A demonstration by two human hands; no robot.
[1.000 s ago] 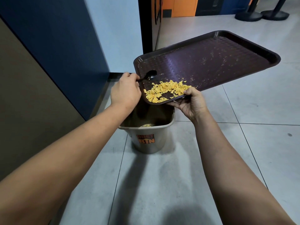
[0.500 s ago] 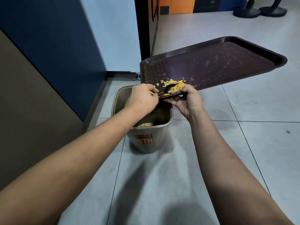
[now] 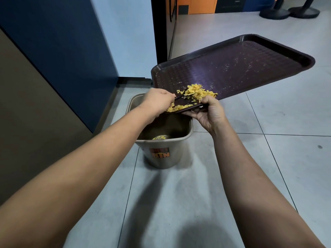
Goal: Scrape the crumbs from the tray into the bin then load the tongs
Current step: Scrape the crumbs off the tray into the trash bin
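Observation:
A dark brown tray (image 3: 241, 68) is tilted down over a grey bin (image 3: 161, 153) on the floor. My right hand (image 3: 207, 113) grips the tray's low near corner, thumb on top and fingers underneath. Yellow crumbs (image 3: 198, 93) are heaped at that corner, and some lie at the tray's lowest edge above the bin's mouth. My left hand (image 3: 157, 101) grips the handle of a black spoon (image 3: 180, 96) whose bowl is buried in the crumbs. A few crumbs show at the bottom of the bin. No tongs are in view.
A dark blue wall panel (image 3: 62, 51) and a tan panel (image 3: 26, 113) stand on the left, close to the bin. A dark door frame (image 3: 161, 27) rises behind the tray. Grey floor tiles (image 3: 286, 158) spread to the right, with black stand bases (image 3: 286, 11) at the far back.
My left hand dragged the spoon from the tray's left edge into the crumb pile and pulled crumbs toward the low corner. The tray shifted a little right over the bin.

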